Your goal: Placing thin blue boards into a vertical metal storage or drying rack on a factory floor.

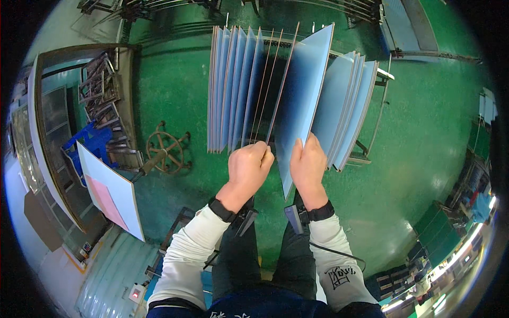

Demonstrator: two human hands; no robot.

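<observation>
Two-handed forward reach.
Left hand [251,165] pinches a thin panel [283,78], right hand [309,164] a blue panel [312,69], by near edges, gap between.

From my remote seat, I have the left row of panels [233,90] ahead of the left hand [251,167], and the right row of panels [344,98] beyond and right of the right hand [309,165]. Between the rows, the angled panel [314,74] extends ahead from the right hand; the edge-on panel [283,79] runs left of it, down to the left hand. Leftward, the wheeled base [158,158] stands on the floor [172,100], with the board [123,186] farther left and the chair [96,139] behind that board.
</observation>
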